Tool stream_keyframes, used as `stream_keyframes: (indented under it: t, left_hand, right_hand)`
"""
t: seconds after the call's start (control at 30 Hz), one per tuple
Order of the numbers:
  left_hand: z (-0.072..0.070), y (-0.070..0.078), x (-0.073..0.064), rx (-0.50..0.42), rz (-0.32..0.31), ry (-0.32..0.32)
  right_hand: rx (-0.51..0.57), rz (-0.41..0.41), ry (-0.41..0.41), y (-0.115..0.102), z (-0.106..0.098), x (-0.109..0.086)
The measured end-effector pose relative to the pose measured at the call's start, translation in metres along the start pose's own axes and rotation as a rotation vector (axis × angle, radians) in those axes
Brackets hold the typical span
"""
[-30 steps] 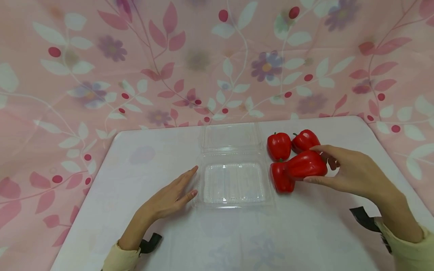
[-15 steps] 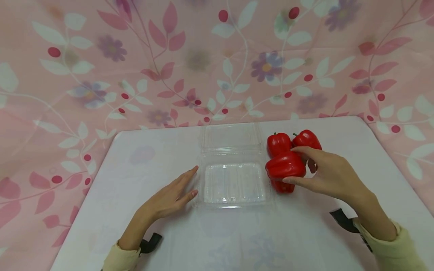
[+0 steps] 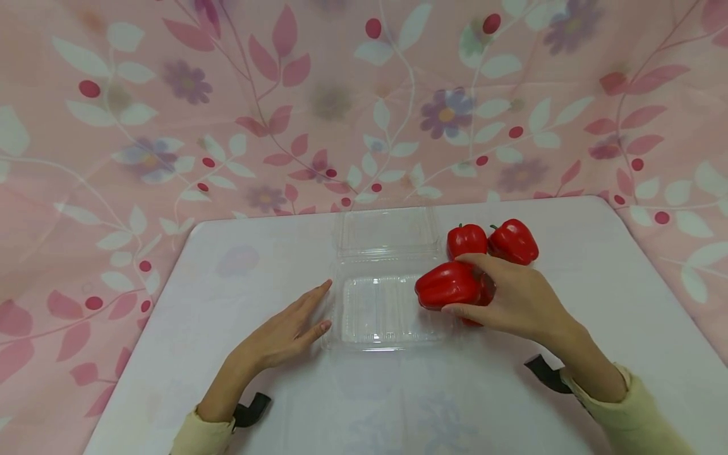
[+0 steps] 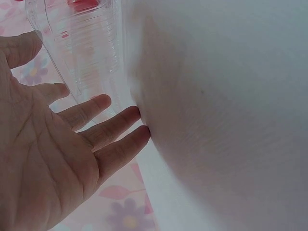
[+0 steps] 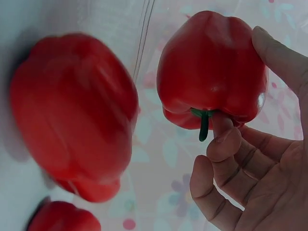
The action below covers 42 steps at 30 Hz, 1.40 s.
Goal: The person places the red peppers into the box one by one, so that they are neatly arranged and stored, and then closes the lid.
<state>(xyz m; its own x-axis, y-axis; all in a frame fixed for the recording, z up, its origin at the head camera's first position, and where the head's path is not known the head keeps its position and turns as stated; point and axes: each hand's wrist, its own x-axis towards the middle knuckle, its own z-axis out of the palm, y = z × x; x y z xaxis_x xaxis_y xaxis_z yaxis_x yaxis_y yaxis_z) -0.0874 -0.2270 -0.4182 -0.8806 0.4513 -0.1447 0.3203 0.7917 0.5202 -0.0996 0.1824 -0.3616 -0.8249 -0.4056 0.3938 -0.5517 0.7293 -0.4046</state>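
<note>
My right hand (image 3: 514, 300) grips a red bell pepper (image 3: 448, 286) between thumb and fingers, over the right side of a lidded clear plastic container (image 3: 372, 309). In the right wrist view the held pepper (image 5: 211, 67) shows its green stem, and it is clear of the table. Another red pepper (image 5: 72, 110) lies beside it there; in the head view the hand mostly hides that one. At the container's left edge rests my left hand (image 3: 284, 332), fingers straight. Up close in the left wrist view, the left fingertips (image 4: 127, 115) touch the table and the container wall (image 4: 91, 57).
Two more red peppers stand behind the right hand, one upright pepper (image 3: 466, 241) and one tilted pepper (image 3: 514, 241). The container's lid (image 3: 389, 230) lies folded back toward the far edge of the white table (image 3: 256, 265). A pink floral cloth (image 3: 341, 95) hangs behind.
My right hand has carried the held pepper leftward, from above the other peppers to over the container's right side. The left hand has stayed in place.
</note>
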Motion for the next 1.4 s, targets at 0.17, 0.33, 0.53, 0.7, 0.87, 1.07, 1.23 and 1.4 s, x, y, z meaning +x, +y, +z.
stream_keyframes:
  t: [0.17, 0.33, 0.53, 0.7, 0.87, 1.07, 1.23, 1.4]
  left_hand:
    - [0.001, -0.001, -0.001, 0.002, -0.001, 0.001]
    - [0.001, -0.002, 0.0, -0.007, 0.004, -0.001]
    - [0.001, 0.0, 0.0, -0.01, 0.004, 0.002]
    - [0.001, 0.0, 0.0, -0.004, 0.009, 0.006]
    - [0.002, -0.001, 0.001, -0.007, 0.008, 0.008]
    - [0.002, -0.002, 0.001, -0.007, 0.009, 0.01]
    - [0.002, 0.0, 0.001, -0.01, 0.003, 0.008]
    - [0.001, 0.0, 0.001, -0.01, 0.0, 0.002]
  right_hand:
    - [0.022, 0.006, -0.036, -0.01, 0.012, 0.003]
    - [0.03, 0.022, -0.076, -0.021, 0.02, 0.006]
    - [0.038, 0.009, -0.1, -0.033, 0.033, 0.009]
    - [0.048, -0.006, -0.112, -0.041, 0.044, 0.011]
    - [0.05, -0.005, -0.114, -0.048, 0.051, 0.014]
    - [0.049, 0.014, -0.121, -0.057, 0.06, 0.016]
    - [0.051, 0.044, -0.143, -0.065, 0.066, 0.017]
    - [0.048, 0.063, -0.161, -0.072, 0.073, 0.017]
